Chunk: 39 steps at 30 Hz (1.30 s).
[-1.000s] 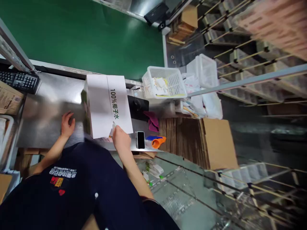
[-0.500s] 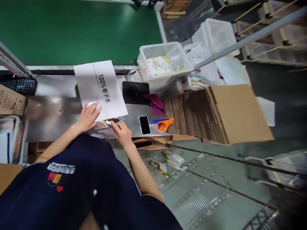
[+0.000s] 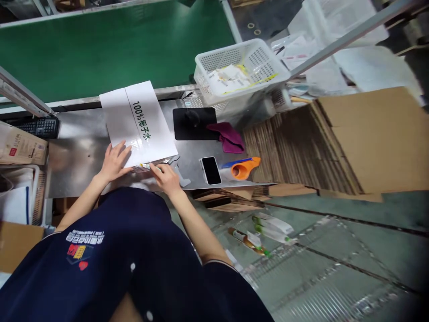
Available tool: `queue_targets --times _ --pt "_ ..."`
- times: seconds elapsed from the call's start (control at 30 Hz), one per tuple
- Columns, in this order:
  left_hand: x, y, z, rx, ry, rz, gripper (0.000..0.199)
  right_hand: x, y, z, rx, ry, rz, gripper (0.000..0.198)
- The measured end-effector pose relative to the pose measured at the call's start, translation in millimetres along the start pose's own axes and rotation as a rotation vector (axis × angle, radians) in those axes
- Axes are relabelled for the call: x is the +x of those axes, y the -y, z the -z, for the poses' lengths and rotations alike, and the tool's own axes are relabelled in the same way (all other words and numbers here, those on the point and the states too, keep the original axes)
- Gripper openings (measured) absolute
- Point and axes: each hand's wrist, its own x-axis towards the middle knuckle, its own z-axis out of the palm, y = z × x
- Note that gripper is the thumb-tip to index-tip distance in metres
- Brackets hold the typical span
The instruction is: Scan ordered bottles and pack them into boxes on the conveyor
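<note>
A white carton (image 3: 120,116) with green lettering, "100%" and Chinese characters, lies on the metal bench in front of me. My left hand (image 3: 114,164) rests on its near left part, fingers spread flat. At the carton's near edge, my right hand (image 3: 166,179) pinches a small box cutter (image 3: 146,166), mostly covered by the fingers. Clear tape shines on the carton's top close to my left fingers. A loose strip of clear film (image 3: 182,178) shows just right of my right hand.
To the right lie a phone (image 3: 211,170), an orange tape dispenser (image 3: 244,169), a purple cloth (image 3: 229,137) and a black mat (image 3: 181,125). Beyond them stand a white basket (image 3: 243,91) and stacked flat cardboard (image 3: 375,138). A keyboard (image 3: 40,128) sits left; a green conveyor (image 3: 117,49) runs behind.
My view has shifted, so the right-hand things appear farther right. The right hand has moved slightly left along the carton's near edge with the box cutter. The left hand stays on the carton.
</note>
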Motion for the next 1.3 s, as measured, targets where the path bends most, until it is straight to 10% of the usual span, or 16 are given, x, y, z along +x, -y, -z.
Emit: queue_targets --times 0.3,0.47,0.7,0.9,1.07,1.3 --pt "-19.1 -1.6 -19.3 -0.087 -0.056 0.077 0.077 -29.6 -38.8 14.9 0.119 -0.274 -0.304 0.045" --pt "-30.2 3.2 -24.9 0.01 -0.076 0.02 0.07 -21.1 -53.7 45.3 0.461 -0.294 -0.175 0.044" --pt "-47.2 14.1 -27.5 0.326 -0.222 -0.13 0.056 203.1 -82.2 119.9 0.48 -0.225 -0.097 0.052" --pt "-71.2 53.4 -12.8 0.365 -0.354 0.085 0.072 396.0 -47.9 130.8 0.322 0.041 0.042 0.028" --pt "-87.5 80.3 -13.3 0.315 -0.335 0.178 0.113 459.7 -48.4 112.7 0.442 0.395 0.136 0.042" --pt "-92.2 81.0 -14.7 0.194 -0.29 0.181 0.089 479.3 -76.5 111.7 0.547 0.608 0.181 0.063"
